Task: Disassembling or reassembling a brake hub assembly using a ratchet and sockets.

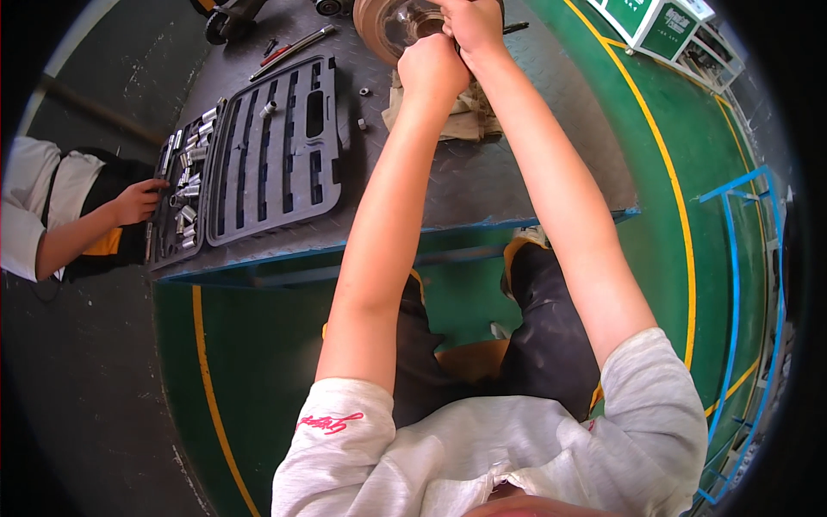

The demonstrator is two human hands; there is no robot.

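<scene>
Both my arms stretch to the far edge of the view, where a brown, rusty brake disc with a hub stands on the metal workbench. My left hand is closed in a fist in front of the disc. Just above and to its right, touching it, my right hand is closed with bent fingers close to the hub. A sliver of something dark shows between the two hands, but my fingers hide what they grip. A dark rod end sticks out right of my right hand. Under my wrists lies a crumpled beige cloth.
An open black socket case lies left, with loose sockets in its far-left half. Beside it a co-worker's hand rests at the case edge. A long ratchet and two small sockets lie nearby. Blue metal frame stands right.
</scene>
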